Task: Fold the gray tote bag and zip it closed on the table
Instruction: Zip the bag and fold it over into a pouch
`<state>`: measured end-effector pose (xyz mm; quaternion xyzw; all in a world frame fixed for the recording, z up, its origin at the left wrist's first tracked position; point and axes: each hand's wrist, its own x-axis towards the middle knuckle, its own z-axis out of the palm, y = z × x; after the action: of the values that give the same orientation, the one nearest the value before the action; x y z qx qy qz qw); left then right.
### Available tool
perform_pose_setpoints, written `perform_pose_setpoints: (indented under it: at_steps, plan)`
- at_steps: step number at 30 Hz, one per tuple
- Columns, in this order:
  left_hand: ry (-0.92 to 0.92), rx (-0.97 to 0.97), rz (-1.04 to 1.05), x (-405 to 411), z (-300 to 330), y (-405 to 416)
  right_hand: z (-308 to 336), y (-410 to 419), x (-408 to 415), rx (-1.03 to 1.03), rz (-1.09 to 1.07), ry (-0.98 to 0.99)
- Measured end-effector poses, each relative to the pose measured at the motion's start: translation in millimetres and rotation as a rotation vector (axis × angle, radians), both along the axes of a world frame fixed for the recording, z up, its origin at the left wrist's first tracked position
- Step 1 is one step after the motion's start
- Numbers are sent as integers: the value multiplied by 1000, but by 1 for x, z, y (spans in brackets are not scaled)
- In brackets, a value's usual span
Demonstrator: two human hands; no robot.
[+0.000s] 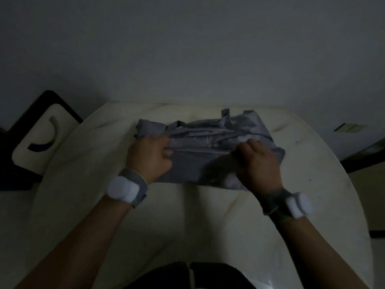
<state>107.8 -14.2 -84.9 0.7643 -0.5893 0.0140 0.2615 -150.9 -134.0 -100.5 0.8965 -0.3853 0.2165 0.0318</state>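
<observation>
Bag [200, 163] seen as matt gray woven cloth, creased. Table [208, 215] top smooth, cream, glossy at near edge. Wristbands [125, 189] of gray fabric with white padded pieces.

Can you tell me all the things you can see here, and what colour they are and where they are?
gray tote bag: one, gray, crumpled and partly folded on the middle of the table, a pale zip line across it
table: one, cream white, rounded, filling the middle of the view
chair: one, dark frame with a cream seat, left of the table
wall: gray, behind the table
wrist bands: two, gray with white pads, one on each wrist
left hand: one, gripping the bag's left side
right hand: one, pinching the bag's right side near the zip line
</observation>
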Motion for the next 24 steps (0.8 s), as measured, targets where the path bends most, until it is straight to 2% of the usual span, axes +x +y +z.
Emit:
perform_pose_setpoints:
  at_steps: [2, 3, 5, 7, 9, 12, 14, 17, 19, 21, 24]
  plan:
    - [-29, 35, 31, 0, 16, 16, -4, 17, -1, 30, 27, -31]
    - [-48, 86, 38, -1, 10, 22, -14, 22, 0, 77, 14, 16]
    - [-64, 229, 28, -7, -14, 29, -44, 26, 1, 194, -35, 216]
    - [-127, 456, -45, -21, -40, 36, -68, 37, -9, 291, -46, 409]
    - [-218, 606, -135, -37, -61, 45, -80, 49, -32, 323, -88, 458]
    - [-195, 574, -199, -51, -76, 52, -75, 58, -65, 419, -224, 365]
    - [-95, 548, -203, -50, -67, 56, -53, 63, -75, 531, -296, 315]
    - [30, 376, -145, -31, -37, 80, -16, 81, -86, 470, -219, 264]
    - [14, 265, -150, -25, -27, 90, -7, 91, -90, 420, -191, 152]
    - [-29, 330, -185, -33, -34, 91, -21, 92, -87, 494, -247, 221]
    - [-103, 573, -204, -47, -65, 84, -59, 91, -87, 640, -291, 492]
